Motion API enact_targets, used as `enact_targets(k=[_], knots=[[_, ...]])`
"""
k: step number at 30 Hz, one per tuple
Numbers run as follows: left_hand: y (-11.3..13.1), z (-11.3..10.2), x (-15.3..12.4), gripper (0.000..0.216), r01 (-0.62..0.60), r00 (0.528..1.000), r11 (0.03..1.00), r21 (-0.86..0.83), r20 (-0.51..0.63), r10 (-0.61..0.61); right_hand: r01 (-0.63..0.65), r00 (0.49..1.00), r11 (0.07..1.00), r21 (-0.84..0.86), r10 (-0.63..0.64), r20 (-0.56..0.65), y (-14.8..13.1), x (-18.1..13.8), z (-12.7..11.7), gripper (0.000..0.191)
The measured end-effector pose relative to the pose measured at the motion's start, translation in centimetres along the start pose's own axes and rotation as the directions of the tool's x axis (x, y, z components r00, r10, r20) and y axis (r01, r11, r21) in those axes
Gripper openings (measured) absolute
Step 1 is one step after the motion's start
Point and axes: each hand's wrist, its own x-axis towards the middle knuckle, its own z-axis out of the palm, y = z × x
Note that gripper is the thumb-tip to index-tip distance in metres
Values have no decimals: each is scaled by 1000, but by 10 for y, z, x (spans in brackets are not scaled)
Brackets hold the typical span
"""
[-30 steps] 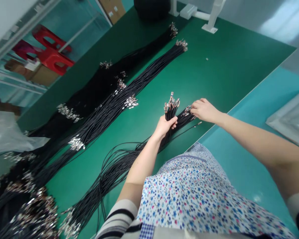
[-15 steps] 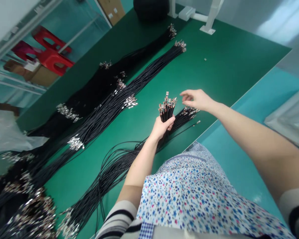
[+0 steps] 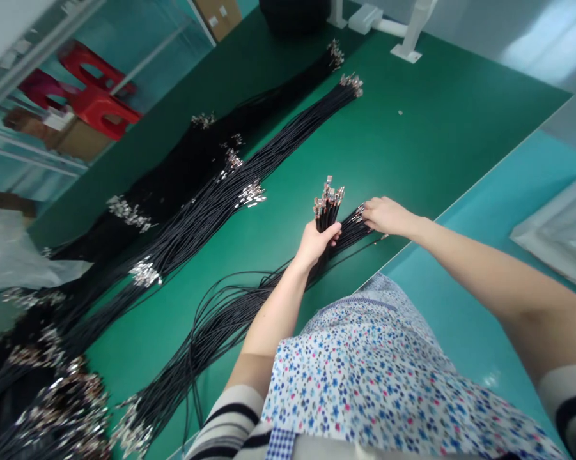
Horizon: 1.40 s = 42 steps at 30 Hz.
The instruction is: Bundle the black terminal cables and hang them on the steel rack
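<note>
My left hand (image 3: 316, 243) is wrapped round a bunch of black cables (image 3: 326, 220), whose metal connector ends point upward out of the fist. Below it, more black cables (image 3: 240, 306) lie loosely across the green table. Their right-hand connector ends are at my right hand (image 3: 388, 216), with its fingers bent down and closed on the cables there. Its fingertips partly cover those ends, so how many cables are pinched cannot be told. One cable end (image 3: 383, 236) sticks out apart, close to the table's front edge.
Further bundles of black cables (image 3: 297, 137) run diagonally over the green table (image 3: 441, 147). A heap of connector ends (image 3: 71, 409) fills the lower left, near a clear plastic bag (image 3: 23, 255). White stand legs (image 3: 412, 35) stand at the back; red stools (image 3: 103, 105) are beyond the table.
My right hand has come down from above the table onto the connector ends of the lying cables. My left hand still grips its bunch, shifted slightly right.
</note>
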Motion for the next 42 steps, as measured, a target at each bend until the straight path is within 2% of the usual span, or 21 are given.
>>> enact_targets(k=[3, 6, 8, 10, 13, 16, 18, 20, 25, 29, 35, 37, 39, 42], knots=[[2, -2, 0, 28, -85, 996, 993, 76, -28, 88, 70, 997, 996, 55, -71, 13, -15, 1, -45, 16], [6, -3, -3, 34, -88, 990, 996, -3, 112, 88, 108, 993, 987, 123, -113, 41, -35, 5, -87, 15], [7, -2, -6, 34, -34, 980, 997, -70, 193, 47, 91, 993, 985, 149, -100, 55, -43, 9, -104, 14], [8, -3, -8, 30, -13, 982, 997, -79, 186, 28, 46, 998, 976, 211, -56, 42, -44, 13, -110, 14], [8, -5, -7, 25, -51, 995, 997, -65, 84, 57, -35, 997, 908, 417, 58, -43, -30, 14, -99, 22], [8, -5, -4, 25, -61, 997, 996, -68, 35, 64, -49, 987, 842, 537, 124, -105, -12, 9, -69, 31], [7, -4, -1, 26, -47, 998, 997, -54, 39, 50, 6, 996, 852, 523, 41, -78, -5, 2, -46, 30], [4, -2, 1, 23, -29, 999, 999, -36, 41, 31, 53, 998, 879, 473, -60, -1, -3, -5, -23, 28], [-3, 2, 7, 18, 9, 1000, 1000, -12, 24, -9, 48, 989, 935, 351, -94, 116, -4, -12, 15, 26], [-4, 4, 9, 19, 27, 999, 1000, -14, 22, -26, 78, 977, 936, 342, -140, 158, -7, -7, 18, 23], [3, -3, 7, 19, 39, 999, 999, -31, -2, -39, -64, 968, 993, 95, 39, 249, 4, -11, -4, 21], [6, -6, 8, 19, 31, 999, 999, -28, -9, -31, -91, 966, 988, 128, 57, 251, 14, -16, -4, 22], [5, -6, 11, 18, 28, 1000, 999, -16, -10, -28, -100, 967, 965, 242, 37, 250, 23, -21, 1, 24], [-3, 0, 16, 16, 40, 999, 999, 32, 21, -41, -127, 948, 915, 382, -1, 317, 29, -25, 6, 27]])
